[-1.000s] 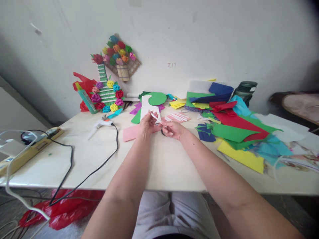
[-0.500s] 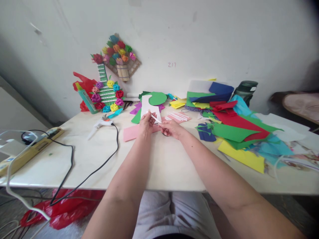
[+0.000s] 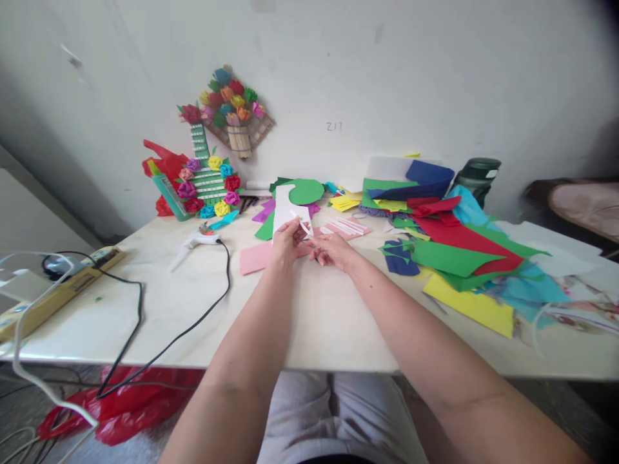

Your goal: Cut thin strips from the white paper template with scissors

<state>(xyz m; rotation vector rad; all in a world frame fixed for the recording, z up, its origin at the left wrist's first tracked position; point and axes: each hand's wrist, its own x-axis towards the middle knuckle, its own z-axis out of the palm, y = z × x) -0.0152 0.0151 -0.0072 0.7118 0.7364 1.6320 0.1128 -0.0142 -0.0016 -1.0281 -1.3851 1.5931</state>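
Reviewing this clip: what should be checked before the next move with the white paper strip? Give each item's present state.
1. Left hand pinches the white strip: ok.
2. Right hand holds the strip's other end: ok.
3. Strip free of creases or tears: cannot tell, it is too thin to judge.
4. Pink sheet lies flat on the table below the hands: ok.
5. Glue gun lies apart from both hands, on the left: ok.
6. Black cord stays off the forearms: ok.

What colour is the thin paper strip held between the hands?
White; the paper strip shows best in the head view.
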